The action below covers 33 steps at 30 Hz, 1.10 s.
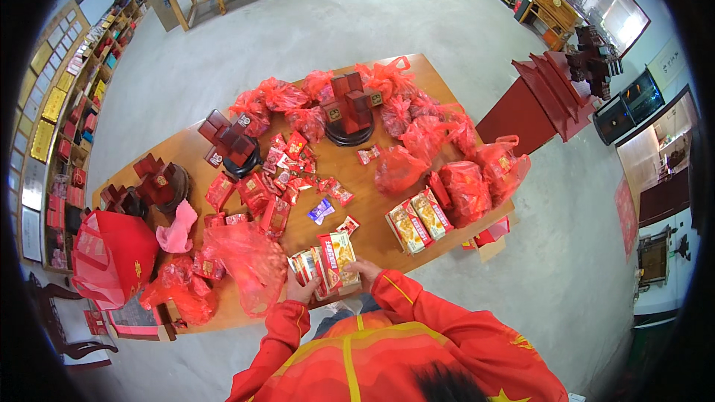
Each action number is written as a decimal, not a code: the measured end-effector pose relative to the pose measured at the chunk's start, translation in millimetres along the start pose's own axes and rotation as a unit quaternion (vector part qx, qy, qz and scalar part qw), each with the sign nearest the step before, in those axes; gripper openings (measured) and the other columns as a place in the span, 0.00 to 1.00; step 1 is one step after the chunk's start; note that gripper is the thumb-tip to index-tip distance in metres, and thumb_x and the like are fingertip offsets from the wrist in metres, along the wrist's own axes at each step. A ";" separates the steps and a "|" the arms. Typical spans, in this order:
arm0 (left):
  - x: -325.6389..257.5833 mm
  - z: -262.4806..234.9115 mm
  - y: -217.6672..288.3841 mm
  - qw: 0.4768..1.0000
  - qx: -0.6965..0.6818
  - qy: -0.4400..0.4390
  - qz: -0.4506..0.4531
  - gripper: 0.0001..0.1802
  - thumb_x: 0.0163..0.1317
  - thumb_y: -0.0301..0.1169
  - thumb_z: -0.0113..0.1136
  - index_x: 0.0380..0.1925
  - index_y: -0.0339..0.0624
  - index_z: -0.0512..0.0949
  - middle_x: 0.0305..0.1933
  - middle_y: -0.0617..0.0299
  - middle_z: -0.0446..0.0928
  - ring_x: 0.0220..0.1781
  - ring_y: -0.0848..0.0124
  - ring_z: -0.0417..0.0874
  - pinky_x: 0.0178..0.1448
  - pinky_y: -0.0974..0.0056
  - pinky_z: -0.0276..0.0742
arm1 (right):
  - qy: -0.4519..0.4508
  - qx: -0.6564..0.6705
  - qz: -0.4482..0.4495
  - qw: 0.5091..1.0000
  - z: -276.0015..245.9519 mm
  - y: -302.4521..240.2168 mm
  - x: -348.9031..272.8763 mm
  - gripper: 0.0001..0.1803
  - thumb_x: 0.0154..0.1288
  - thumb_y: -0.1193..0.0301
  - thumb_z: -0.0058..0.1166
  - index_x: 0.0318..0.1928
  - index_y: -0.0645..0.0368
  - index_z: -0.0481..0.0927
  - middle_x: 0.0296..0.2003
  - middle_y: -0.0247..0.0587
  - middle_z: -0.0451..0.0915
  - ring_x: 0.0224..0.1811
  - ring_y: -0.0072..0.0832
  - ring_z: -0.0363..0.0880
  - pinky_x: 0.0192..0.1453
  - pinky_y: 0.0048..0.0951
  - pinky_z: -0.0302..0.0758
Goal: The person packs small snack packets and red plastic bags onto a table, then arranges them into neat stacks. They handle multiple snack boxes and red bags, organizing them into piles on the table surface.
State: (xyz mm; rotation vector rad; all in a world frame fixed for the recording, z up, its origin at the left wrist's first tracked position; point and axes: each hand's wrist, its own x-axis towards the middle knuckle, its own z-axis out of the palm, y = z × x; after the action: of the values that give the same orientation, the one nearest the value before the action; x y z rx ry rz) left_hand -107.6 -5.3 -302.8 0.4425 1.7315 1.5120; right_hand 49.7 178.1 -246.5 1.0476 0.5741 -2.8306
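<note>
At the table's near edge, my left hand [302, 289] is closed round the lower part of a white, red and yellow snack packet [304, 263]. Beside it stands a similar snack box [339, 254], its right side gripped by my right hand [365, 271]. The box and packet touch each other. Just beyond them lie a small wrapped sweet [348, 225] and a purple-blue packet [321, 211]. Left of my left hand sits a thin red plastic bag [249, 260], loosely crumpled. Two more snack boxes [418, 222] lie to the right.
Filled red plastic bags [424, 138] line the wooden table's [357, 179] far and right sides. A pile of red packets [261, 190] lies mid-left. Dark wooden carved pieces [348, 108] stand on round bases. A red gift bag [115, 257] stands at the left end.
</note>
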 end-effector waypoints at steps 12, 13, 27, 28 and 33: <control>-0.4 7.2 -68.8 0.972 0.187 0.130 0.061 0.42 0.71 0.38 0.56 0.73 0.25 0.48 0.72 0.34 0.60 0.73 0.49 0.64 0.74 0.55 0.61 | -0.001 -0.037 -0.043 0.998 38.1 23.6 4.5 0.31 0.61 0.75 0.60 0.63 0.64 0.66 0.52 0.48 0.80 0.50 0.40 0.84 0.51 0.48 0.84; -0.6 10.8 -70.2 0.976 0.152 0.142 0.066 0.41 0.72 0.38 0.55 0.73 0.25 0.49 0.71 0.34 0.63 0.71 0.51 0.68 0.73 0.56 0.63 | -0.002 -0.034 -0.032 0.999 36.5 22.4 3.5 0.31 0.61 0.74 0.61 0.63 0.64 0.66 0.51 0.48 0.80 0.49 0.41 0.84 0.48 0.48 0.86; 23.3 148.8 -38.5 0.994 0.067 0.036 0.072 0.33 0.74 0.41 0.51 0.71 0.33 0.59 0.67 0.38 0.68 0.67 0.49 0.72 0.72 0.56 0.65 | 0.136 -0.189 -0.191 0.954 -28.7 -27.2 -54.8 0.27 0.54 0.78 0.61 0.56 0.67 0.71 0.46 0.46 0.82 0.45 0.32 0.84 0.50 0.34 0.81; 21.7 146.0 -30.3 0.992 0.097 0.067 0.048 0.33 0.74 0.42 0.51 0.70 0.30 0.60 0.67 0.36 0.68 0.68 0.47 0.71 0.73 0.55 0.64 | 0.130 -0.193 -0.209 0.950 -26.5 -26.9 -56.9 0.28 0.54 0.78 0.63 0.56 0.67 0.69 0.46 0.47 0.81 0.44 0.33 0.83 0.50 0.35 0.81; -7.4 118.9 46.2 0.983 0.112 0.146 0.004 0.39 0.72 0.48 0.52 0.70 0.25 0.58 0.72 0.33 0.60 0.75 0.44 0.61 0.78 0.52 0.56 | 0.171 -0.295 -0.297 0.892 10.6 -25.2 -96.8 0.33 0.53 0.80 0.62 0.59 0.65 0.65 0.51 0.47 0.78 0.50 0.33 0.82 0.54 0.34 0.80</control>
State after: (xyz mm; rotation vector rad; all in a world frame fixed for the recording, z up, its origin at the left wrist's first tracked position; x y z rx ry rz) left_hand -25.7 80.4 -255.3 0.3532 2.1449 1.4485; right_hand 112.4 191.4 -169.0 1.4037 1.9340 -2.5452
